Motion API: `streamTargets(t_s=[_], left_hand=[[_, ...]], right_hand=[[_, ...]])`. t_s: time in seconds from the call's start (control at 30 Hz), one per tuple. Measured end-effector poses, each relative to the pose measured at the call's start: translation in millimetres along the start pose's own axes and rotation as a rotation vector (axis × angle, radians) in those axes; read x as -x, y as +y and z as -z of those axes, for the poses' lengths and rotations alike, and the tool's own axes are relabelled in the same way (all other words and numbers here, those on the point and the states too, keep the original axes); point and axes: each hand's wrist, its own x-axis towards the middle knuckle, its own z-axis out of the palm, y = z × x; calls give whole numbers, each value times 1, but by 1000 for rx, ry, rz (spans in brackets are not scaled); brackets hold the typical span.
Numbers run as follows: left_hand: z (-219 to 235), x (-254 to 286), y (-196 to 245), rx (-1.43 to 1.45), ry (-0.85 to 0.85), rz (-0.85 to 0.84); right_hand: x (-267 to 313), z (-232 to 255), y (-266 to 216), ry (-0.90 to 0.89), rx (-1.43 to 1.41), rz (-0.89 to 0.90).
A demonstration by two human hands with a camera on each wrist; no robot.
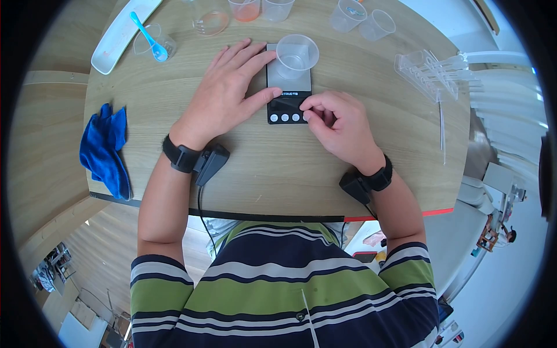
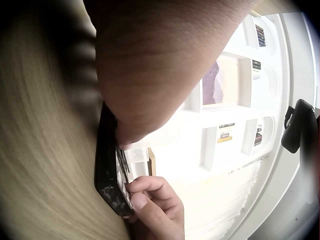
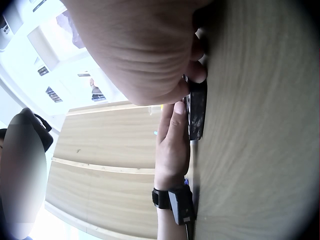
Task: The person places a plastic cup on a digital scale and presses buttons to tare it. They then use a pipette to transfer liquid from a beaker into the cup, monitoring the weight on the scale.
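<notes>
A small black digital pocket scale point(image 1: 284, 108) with a metal pan and a row of round buttons lies on the wooden table. On its pan stands a clear plastic cup point(image 1: 297, 55). My left hand point(image 1: 232, 81) lies spread along the scale's left side, index fingertip right at the cup and thumb tip on the scale's edge below the pan. The right hand point(image 1: 342, 123) has curled fingers at the scale's front right corner. Its thumb and index fingertip meet the top by the rightmost button, partly covering it; the left wrist view shows this right hand point(image 2: 159, 205) close up.
A blue cloth point(image 1: 104, 151) lies at left. Farther back are a white tray point(image 1: 119, 37), a blue spoon point(image 1: 148, 36) in a clear cup, a cup of orange stuff point(image 1: 245, 10) and several clear cups. At right stands a clear rack point(image 1: 432, 75) beside thin rods point(image 1: 442, 133).
</notes>
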Motion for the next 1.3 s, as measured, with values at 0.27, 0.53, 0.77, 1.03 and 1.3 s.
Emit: streamTargets(t_s=[0.27,0.53,0.77,1.03,1.3], left_hand=[[0,0,-1,-7,-6,0],[1,0,0,-12,-21,3],[1,0,0,-10,-21,7],[0,0,-1,-12,-19,4],[0,0,-1,-12,-14,0]], right_hand=[[0,0,-1,-4,2,-8],[0,0,-1,-1,-5,-2],[0,0,-1,1,1,-4],[0,0,-1,3,4,-5],[0,0,-1,2,4,-4]])
